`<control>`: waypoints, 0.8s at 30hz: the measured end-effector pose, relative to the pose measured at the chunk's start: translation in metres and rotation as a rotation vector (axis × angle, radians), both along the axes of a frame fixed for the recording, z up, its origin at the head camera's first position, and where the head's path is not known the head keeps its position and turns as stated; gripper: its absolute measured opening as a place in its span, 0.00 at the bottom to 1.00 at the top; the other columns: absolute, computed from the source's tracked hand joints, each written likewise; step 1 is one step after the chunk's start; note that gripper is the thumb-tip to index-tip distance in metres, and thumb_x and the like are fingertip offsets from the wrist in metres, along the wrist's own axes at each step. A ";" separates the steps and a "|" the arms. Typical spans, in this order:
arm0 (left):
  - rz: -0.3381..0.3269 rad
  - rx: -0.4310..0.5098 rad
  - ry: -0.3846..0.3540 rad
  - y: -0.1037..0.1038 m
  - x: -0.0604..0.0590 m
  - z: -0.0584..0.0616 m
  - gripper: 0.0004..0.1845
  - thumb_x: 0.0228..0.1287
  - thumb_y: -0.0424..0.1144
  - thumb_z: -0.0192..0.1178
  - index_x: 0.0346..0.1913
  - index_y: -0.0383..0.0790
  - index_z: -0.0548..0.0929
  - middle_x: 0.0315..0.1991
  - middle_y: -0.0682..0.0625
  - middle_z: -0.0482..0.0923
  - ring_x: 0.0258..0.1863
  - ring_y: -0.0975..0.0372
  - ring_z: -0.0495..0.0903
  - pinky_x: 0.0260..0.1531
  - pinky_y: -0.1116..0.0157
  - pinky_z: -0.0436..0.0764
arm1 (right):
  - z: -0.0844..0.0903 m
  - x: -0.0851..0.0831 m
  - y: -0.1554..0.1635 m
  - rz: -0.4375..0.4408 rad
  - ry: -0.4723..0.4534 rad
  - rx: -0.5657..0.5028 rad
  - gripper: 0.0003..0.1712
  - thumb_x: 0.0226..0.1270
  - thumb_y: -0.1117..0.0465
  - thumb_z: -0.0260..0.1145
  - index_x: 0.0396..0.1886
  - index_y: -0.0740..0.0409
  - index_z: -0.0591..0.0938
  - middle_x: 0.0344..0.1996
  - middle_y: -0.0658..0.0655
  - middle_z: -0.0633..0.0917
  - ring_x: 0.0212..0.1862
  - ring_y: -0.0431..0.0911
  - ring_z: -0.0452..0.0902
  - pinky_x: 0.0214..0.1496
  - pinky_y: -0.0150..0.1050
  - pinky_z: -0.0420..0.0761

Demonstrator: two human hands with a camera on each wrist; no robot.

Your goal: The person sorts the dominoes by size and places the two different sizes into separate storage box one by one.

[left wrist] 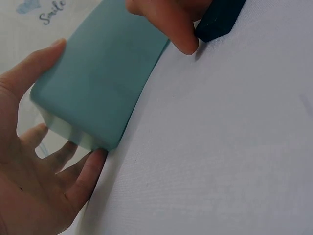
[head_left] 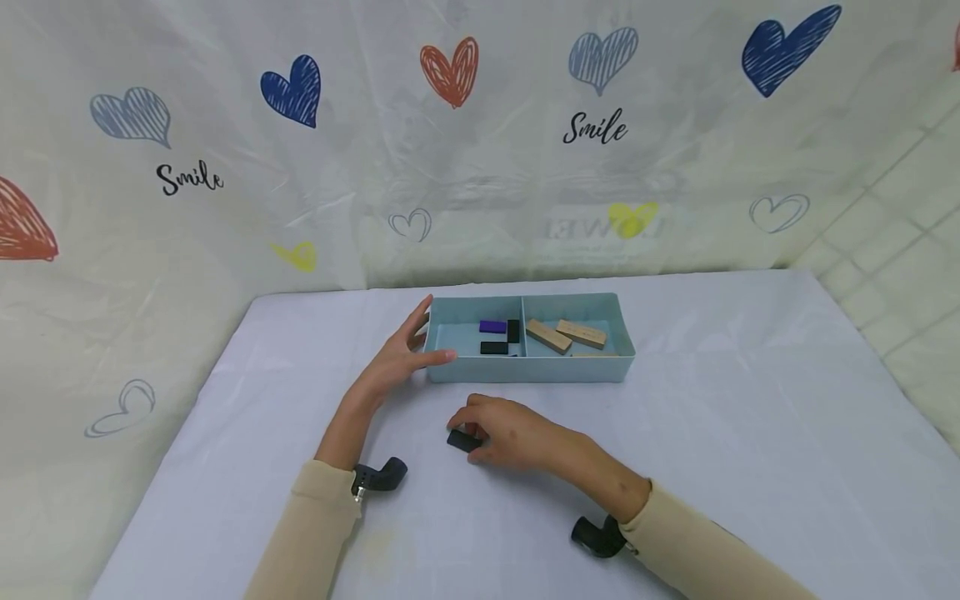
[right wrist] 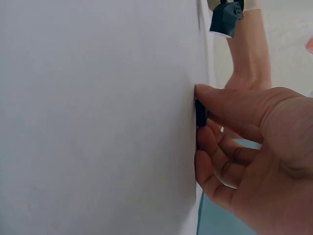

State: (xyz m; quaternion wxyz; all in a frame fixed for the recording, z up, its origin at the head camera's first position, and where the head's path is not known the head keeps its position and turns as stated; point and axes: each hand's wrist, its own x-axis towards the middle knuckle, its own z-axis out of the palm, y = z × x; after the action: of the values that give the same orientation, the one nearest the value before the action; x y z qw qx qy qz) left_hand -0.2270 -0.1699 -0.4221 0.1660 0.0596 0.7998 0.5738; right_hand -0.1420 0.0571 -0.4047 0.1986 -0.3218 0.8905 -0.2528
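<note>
My right hand is curled over a black block lying on the white tablecloth just in front of the blue divided tray, fingertips pinching its edges. The hold looks shallow, so I judge the block could slip and tip back onto the cloth. Beyond it, my left hand lies flat and open against the tray's left end; pressing harder could shove the tray sideways, rattling the purple block and wooden blocks inside

A pale-clothed table stands against a heart-printed "Smile" curtain.
</note>
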 end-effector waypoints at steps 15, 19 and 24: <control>-0.004 -0.005 0.006 0.001 0.001 0.002 0.55 0.61 0.54 0.74 0.81 0.79 0.48 0.86 0.53 0.47 0.85 0.48 0.50 0.76 0.28 0.51 | 0.006 -0.002 0.012 -0.007 -0.042 -0.097 0.26 0.60 0.60 0.80 0.59 0.54 0.86 0.41 0.47 0.86 0.42 0.40 0.79 0.46 0.31 0.81; -0.002 -0.002 0.007 0.000 0.001 0.000 0.54 0.60 0.55 0.74 0.80 0.82 0.48 0.86 0.54 0.48 0.85 0.49 0.51 0.76 0.29 0.52 | 0.010 -0.003 0.014 -0.015 -0.042 -0.132 0.27 0.60 0.61 0.80 0.61 0.55 0.85 0.40 0.48 0.86 0.41 0.41 0.80 0.45 0.31 0.82; -0.001 0.006 0.006 0.000 0.001 -0.001 0.53 0.61 0.54 0.74 0.80 0.83 0.49 0.86 0.54 0.48 0.85 0.49 0.51 0.76 0.29 0.52 | 0.013 -0.004 0.015 -0.021 -0.029 -0.158 0.28 0.61 0.62 0.80 0.61 0.56 0.85 0.41 0.49 0.86 0.42 0.41 0.80 0.45 0.31 0.82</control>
State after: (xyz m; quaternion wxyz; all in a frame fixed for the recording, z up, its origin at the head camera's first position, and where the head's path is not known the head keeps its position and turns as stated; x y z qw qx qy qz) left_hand -0.2257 -0.1699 -0.4232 0.1635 0.0621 0.7985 0.5761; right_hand -0.1457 0.0721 -0.3913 0.1830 -0.3232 0.8682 -0.3290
